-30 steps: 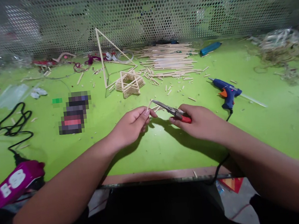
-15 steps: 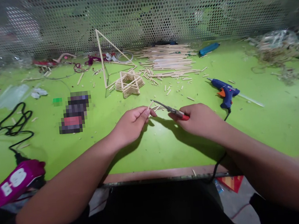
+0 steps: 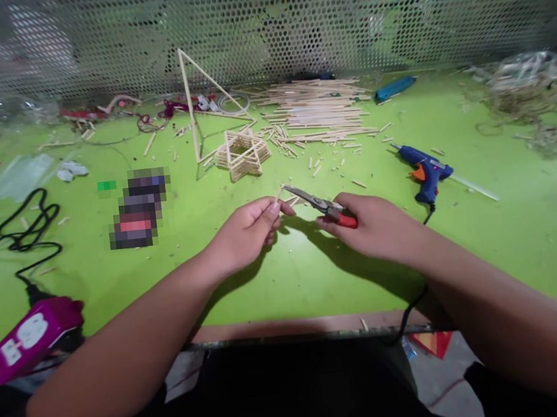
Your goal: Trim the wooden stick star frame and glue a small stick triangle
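Note:
A short, thin wooden stick (image 3: pixel 279 193) is pinched between the thumb and fingers of my left hand (image 3: pixel 248 231), its upper end pointing away from me. My right hand (image 3: pixel 372 222) is wrapped around the red-handled snips (image 3: pixel 325 207). Their narrow metal tips meet at the stick's upper end. Just beneath the blades, more pale stick pieces (image 3: pixel 295 200) show near my left fingertips; whether they are held or lie on the table I cannot tell. Beyond my hands sits a star-shaped frame (image 3: pixel 241 154) of stacked sticks, with a large stick triangle (image 3: pixel 189 105) standing behind it.
A blue glue gun (image 3: pixel 426 170) with its cord lies at the right. Many loose sticks (image 3: pixel 320 108) are heaped at the back, near a teal tool (image 3: pixel 395 89). On the left are a blurred-out phone-like object (image 3: pixel 138 210), a black cable (image 3: pixel 31 224) and a magenta device (image 3: pixel 36 337).
The snips' blades have come together at the stick's end, where they stood apart before. My left hand has barely moved. The view has shifted slightly.

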A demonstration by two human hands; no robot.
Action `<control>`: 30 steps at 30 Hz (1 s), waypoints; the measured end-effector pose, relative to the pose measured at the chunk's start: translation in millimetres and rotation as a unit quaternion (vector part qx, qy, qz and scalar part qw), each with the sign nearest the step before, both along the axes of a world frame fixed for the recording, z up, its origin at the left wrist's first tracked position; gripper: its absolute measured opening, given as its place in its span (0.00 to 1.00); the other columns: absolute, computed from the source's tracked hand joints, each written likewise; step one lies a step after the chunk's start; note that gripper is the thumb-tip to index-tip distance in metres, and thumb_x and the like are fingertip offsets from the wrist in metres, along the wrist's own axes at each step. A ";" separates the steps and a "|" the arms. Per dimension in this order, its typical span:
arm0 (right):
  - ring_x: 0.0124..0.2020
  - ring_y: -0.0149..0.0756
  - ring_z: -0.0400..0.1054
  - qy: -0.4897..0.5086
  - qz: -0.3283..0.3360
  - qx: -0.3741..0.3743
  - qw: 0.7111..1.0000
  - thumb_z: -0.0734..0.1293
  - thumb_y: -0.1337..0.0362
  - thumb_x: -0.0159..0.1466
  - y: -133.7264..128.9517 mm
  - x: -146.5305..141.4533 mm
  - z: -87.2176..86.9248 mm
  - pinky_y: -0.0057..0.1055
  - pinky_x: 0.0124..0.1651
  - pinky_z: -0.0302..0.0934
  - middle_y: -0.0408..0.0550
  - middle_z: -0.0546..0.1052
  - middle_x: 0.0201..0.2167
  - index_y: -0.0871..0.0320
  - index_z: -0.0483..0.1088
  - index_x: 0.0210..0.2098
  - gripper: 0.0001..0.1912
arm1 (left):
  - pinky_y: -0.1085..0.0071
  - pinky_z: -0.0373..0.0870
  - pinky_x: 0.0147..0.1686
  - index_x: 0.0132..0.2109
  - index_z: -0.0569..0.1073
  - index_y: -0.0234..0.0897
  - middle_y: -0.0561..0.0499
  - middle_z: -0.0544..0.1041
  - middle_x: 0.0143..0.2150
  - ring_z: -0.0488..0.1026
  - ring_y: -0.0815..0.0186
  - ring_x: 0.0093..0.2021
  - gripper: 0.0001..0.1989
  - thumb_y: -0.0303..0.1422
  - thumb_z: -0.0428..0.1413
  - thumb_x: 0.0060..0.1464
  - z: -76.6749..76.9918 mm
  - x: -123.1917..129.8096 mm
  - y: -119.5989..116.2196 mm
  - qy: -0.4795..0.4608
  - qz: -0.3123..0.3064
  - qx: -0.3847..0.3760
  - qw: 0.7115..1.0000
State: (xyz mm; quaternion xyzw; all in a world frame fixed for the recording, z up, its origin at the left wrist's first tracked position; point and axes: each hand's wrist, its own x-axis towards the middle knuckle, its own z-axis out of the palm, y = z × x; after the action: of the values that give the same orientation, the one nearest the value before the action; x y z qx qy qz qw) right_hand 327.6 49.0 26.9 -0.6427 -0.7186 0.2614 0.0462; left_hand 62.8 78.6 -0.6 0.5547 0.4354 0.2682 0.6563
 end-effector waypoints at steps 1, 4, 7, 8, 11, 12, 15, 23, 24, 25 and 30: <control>0.29 0.41 0.66 0.001 0.000 -0.002 1.000 0.66 0.39 0.70 -0.1 -0.4 0.4 0.36 0.32 0.54 0.48 0.78 0.30 0.50 0.63 0.35 0.23 | 0.72 0.61 0.28 0.50 0.79 0.38 0.56 0.63 0.29 0.62 0.69 0.26 0.20 0.50 0.56 0.74 -0.7 -0.7 0.0 0.011 -0.002 0.007 1.000; 0.29 0.40 0.66 0.005 -0.001 -0.007 1.000 0.66 0.39 0.70 0.2 -0.6 1.7 0.36 0.32 0.54 0.46 0.77 0.29 0.50 0.63 0.34 0.23 | 0.71 0.60 0.28 0.52 0.80 0.40 0.56 0.64 0.28 0.62 0.67 0.26 0.21 0.51 0.53 0.76 -3.0 -3.3 0.7 0.045 -0.008 0.030 0.999; 0.29 0.40 0.66 0.011 0.003 -0.008 1.000 0.66 0.37 0.71 0.4 -0.2 3.2 0.36 0.32 0.54 0.46 0.76 0.28 0.50 0.62 0.33 0.24 | 0.70 0.58 0.27 0.53 0.81 0.41 0.56 0.63 0.28 0.60 0.67 0.26 0.21 0.52 0.53 0.76 -3.0 -4.5 1.6 0.068 -0.006 0.047 0.997; 0.29 0.40 0.67 0.015 0.005 -0.011 1.000 0.65 0.37 0.71 0.2 -0.1 3.7 0.36 0.32 0.55 0.45 0.76 0.28 0.50 0.62 0.33 0.25 | 0.70 0.58 0.27 0.53 0.81 0.41 0.56 0.63 0.28 0.59 0.67 0.26 0.21 0.51 0.53 0.76 -2.3 -4.3 1.7 0.073 -0.005 0.049 0.996; 0.29 0.40 0.68 0.024 0.012 -0.017 0.999 0.65 0.37 0.72 -0.3 -0.2 4.9 0.35 0.32 0.55 0.45 0.76 0.29 0.51 0.62 0.34 0.24 | 0.69 0.58 0.27 0.54 0.82 0.40 0.56 0.63 0.27 0.60 0.67 0.25 0.21 0.50 0.51 0.76 0.8 -2.4 1.6 0.089 -0.008 0.056 0.994; 0.29 0.40 0.68 0.025 0.014 -0.018 0.999 0.65 0.38 0.72 -0.5 -0.3 4.9 0.35 0.32 0.55 0.45 0.76 0.29 0.51 0.62 0.34 0.24 | 0.70 0.58 0.27 0.54 0.82 0.40 0.56 0.63 0.27 0.60 0.67 0.25 0.21 0.50 0.51 0.76 2.1 -1.6 1.4 0.097 -0.012 0.063 0.993; 0.29 0.40 0.67 0.023 0.009 -0.014 1.000 0.65 0.38 0.72 -1.1 -1.2 4.0 0.36 0.32 0.54 0.46 0.77 0.29 0.51 0.64 0.34 0.24 | 0.70 0.59 0.28 0.52 0.83 0.40 0.56 0.65 0.28 0.62 0.67 0.27 0.21 0.49 0.51 0.76 5.7 -0.1 1.1 0.124 -0.016 0.099 0.987; 0.26 0.39 0.61 -0.039 -0.022 -0.023 0.999 0.65 0.43 0.70 -1.8 -5.6 3.3 0.38 0.31 0.50 0.47 0.76 0.26 0.51 0.69 0.29 0.22 | 0.70 0.59 0.28 0.52 0.83 0.41 0.56 0.65 0.27 0.63 0.67 0.26 0.20 0.48 0.51 0.76 4.6 0.9 -0.2 0.142 -0.017 0.114 0.983; 0.26 0.39 0.61 -0.041 -0.026 -0.030 0.998 0.64 0.43 0.71 -1.3 -6.1 3.3 0.38 0.31 0.50 0.47 0.75 0.25 0.51 0.69 0.29 0.22 | 0.70 0.59 0.28 0.51 0.83 0.41 0.56 0.65 0.27 0.63 0.67 0.26 0.20 0.47 0.51 0.76 3.5 1.7 -0.1 0.139 -0.012 0.111 0.984; 0.26 0.39 0.61 -0.043 -0.033 -0.036 0.998 0.64 0.44 0.71 -0.5 -6.6 3.1 0.38 0.31 0.50 0.47 0.75 0.25 0.51 0.69 0.28 0.22 | 0.70 0.59 0.27 0.51 0.83 0.41 0.56 0.65 0.27 0.64 0.67 0.26 0.20 0.47 0.51 0.76 2.5 2.5 0.1 0.135 -0.007 0.107 0.985; 0.24 0.40 0.63 -0.034 -0.060 -0.036 0.997 0.62 0.39 0.72 5.3 -5.3 -0.3 0.38 0.30 0.52 0.48 0.74 0.23 0.52 0.68 0.26 0.28 | 0.71 0.56 0.25 0.51 0.81 0.39 0.56 0.63 0.28 0.59 0.69 0.24 0.17 0.44 0.52 0.76 1.8 3.2 3.3 0.060 0.029 0.020 0.998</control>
State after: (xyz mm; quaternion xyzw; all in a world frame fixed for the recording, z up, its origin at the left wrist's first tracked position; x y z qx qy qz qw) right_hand 322.4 54.3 26.6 -0.6943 -0.6703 0.2617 0.0146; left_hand 66.1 82.0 1.2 0.5699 0.4846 0.2625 0.6094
